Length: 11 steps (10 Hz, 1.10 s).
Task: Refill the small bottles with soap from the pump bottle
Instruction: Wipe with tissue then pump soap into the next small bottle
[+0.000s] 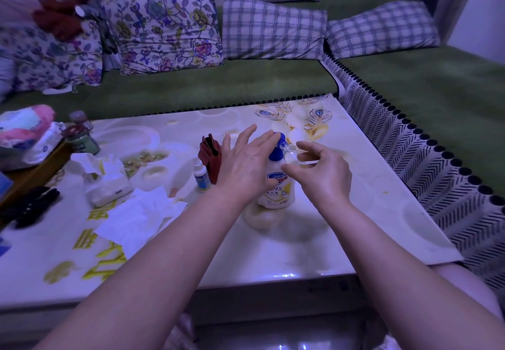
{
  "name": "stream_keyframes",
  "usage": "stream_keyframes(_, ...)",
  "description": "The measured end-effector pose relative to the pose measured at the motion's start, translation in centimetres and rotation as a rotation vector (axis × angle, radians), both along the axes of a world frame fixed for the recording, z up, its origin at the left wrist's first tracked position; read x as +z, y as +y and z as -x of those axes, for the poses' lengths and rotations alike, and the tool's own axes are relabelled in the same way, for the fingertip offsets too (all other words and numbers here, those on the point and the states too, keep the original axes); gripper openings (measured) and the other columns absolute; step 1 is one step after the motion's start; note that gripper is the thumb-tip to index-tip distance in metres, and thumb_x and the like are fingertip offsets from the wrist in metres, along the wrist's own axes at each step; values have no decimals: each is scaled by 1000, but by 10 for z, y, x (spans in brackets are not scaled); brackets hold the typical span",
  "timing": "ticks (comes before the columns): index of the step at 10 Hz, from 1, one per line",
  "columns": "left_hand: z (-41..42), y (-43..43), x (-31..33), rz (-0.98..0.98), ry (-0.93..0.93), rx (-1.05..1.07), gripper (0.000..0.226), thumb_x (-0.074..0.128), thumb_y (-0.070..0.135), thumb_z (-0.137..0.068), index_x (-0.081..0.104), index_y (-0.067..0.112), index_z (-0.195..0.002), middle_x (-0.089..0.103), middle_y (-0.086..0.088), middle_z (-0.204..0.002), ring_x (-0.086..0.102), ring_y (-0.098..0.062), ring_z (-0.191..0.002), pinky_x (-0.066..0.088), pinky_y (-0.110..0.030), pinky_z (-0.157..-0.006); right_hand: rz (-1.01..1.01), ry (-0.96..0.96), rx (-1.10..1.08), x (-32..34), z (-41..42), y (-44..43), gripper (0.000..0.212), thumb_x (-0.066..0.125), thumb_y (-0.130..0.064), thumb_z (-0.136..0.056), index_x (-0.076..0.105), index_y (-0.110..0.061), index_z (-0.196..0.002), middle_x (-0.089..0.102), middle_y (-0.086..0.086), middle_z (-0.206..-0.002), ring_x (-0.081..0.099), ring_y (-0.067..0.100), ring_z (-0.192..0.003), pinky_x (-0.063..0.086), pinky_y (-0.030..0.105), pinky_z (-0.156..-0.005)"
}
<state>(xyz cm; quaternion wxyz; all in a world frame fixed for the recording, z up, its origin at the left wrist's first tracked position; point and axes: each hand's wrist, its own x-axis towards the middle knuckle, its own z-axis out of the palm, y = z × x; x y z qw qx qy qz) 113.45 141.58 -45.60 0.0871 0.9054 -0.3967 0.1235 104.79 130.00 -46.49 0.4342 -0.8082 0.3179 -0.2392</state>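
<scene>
A pale soap pump bottle (pixel 278 185) with a blue pump head stands upright near the middle of the table (pixel 355 213). My left hand (pixel 246 161) lies flat over the pump head, fingers straight, pressing on its top. My right hand (pixel 319 169) pinches a small clear bottle (pixel 291 155) and holds it right at the pump's spout. Another small white bottle (pixel 200 177) with a blue label stands to the left of my left hand.
A dark red wallet (pixel 210 155) stands behind the white bottle. Tissue packs and loose tissues (pixel 109 183) lie at the left, with jars (pixel 82 136) and a black item (pixel 32 207) further left. A green sofa with cushions surrounds the table.
</scene>
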Motion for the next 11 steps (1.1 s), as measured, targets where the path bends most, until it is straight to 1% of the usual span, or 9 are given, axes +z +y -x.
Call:
stream_keyframes(2,1,0,1,-2,17,0,85,69,44,-76,24,33,-147,26,16,-153,8,-16,-145,8,-53,-114,1,-1,-1,2,0,0,47,78,-35,-67,65,-37,-113,65,-16,-89,65,4,-82,44,25,-79)
stream_keyframes(4,2,0,0,5,18,3,85,69,43,-76,23,32,-147,26,16,-153,8,-15,-145,8,-53,-114,1,-8,-4,1,0,1,48,78,-35,-66,65,-37,-112,66,-16,-89,65,4,-81,46,27,-83)
stream_keyframes(6,2,0,1,-4,28,3,87,70,43,-76,22,32,-148,24,16,-154,7,-15,-145,7,-53,-115,-2,-15,-3,1,0,1,48,78,-35,-66,65,-37,-112,65,-16,-89,64,4,-80,44,24,-78)
stream_keyframes(10,1,1,-1,-32,14,11,92,72,43,-74,19,33,-148,23,16,-155,7,-16,-145,6,-54,-114,-6,-15,-7,-1,1,2,48,77,-35,-67,65,-37,-113,66,-16,-90,65,3,-82,43,24,-78)
stream_keyframes(11,0,0,0,-50,-7,6,90,72,43,-73,20,33,-147,24,16,-154,8,-17,-145,6,-54,-113,-4,-8,-4,-1,1,2,47,76,-34,-67,65,-37,-113,66,-16,-89,64,4,-81,41,23,-75)
